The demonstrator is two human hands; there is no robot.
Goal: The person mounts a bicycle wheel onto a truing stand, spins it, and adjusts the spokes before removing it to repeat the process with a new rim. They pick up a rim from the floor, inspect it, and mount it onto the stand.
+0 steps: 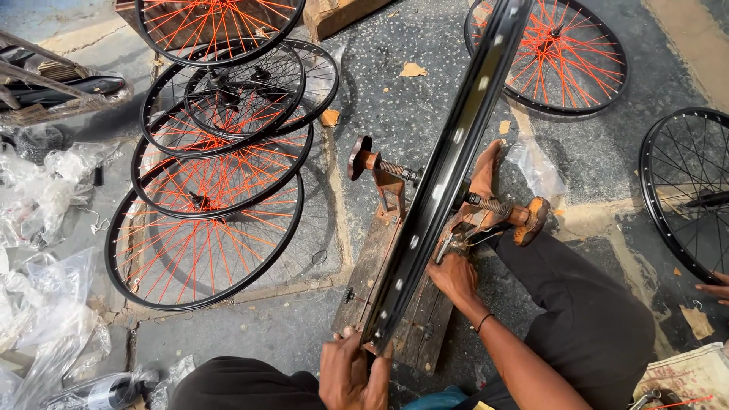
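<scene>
A: Wheel first: the black metal bicycle rim point(448, 163) stands upright on edge in the rusty iron truing stand point(395, 190), which is bolted to a worn wooden plank point(421, 334) on the stone floor.

B: Hands?

A: From the head view, I see my left hand point(348, 373) closed on the near bottom edge of the rim, thumb and fingers wrapped around it. My right hand point(456, 277) sits low beside the rim near the axle, fingers curled; I cannot tell what they pinch.

B: Around it?

A: A stack of black wheels with orange spokes point(216, 167) lies to the left, another orange-spoked wheel point(566, 53) at top right, crumpled clear plastic point(38, 190) at far left. Another person's fingers point(714, 288) touch a black-spoked wheel point(687, 190) at the right edge.
</scene>
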